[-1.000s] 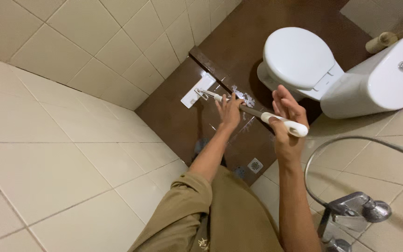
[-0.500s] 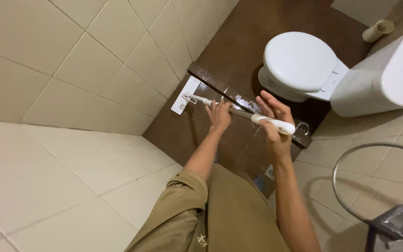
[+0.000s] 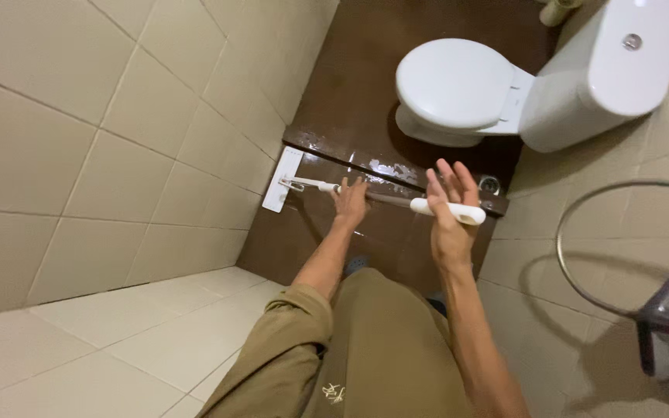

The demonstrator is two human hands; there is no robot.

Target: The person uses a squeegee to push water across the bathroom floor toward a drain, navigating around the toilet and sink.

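Fingers (image 3: 452, 179) splayed over mop handle (image 3: 381, 198) (grip unclear); mop head (image 3: 282, 179) edge-on.
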